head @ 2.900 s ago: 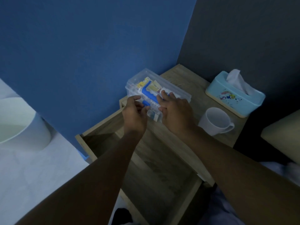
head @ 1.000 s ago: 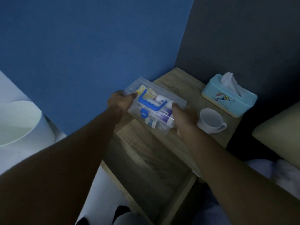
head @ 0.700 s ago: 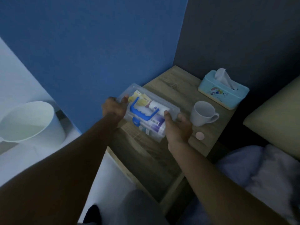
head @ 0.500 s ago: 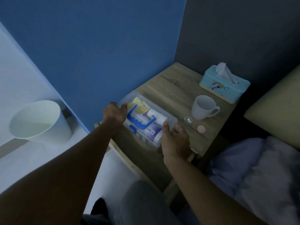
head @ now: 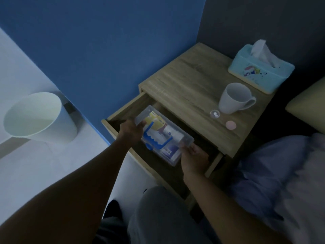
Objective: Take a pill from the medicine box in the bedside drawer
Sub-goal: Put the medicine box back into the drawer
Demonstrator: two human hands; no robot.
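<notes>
Topping wooden nightstand (head: 190,81): mug (head: 234,98), tissues (head: 260,71).

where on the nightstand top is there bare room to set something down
The nightstand top is bare across its left and back half, from the blue-wall edge to the tissue box. Crowded on the right: mug, small clear cap and pink disc sit close together.

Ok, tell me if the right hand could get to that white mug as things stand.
Probably not yet: the right hand grips one end of the medicine box over the open drawer. Once it lets go, the way to the white mug looks clear.
</notes>
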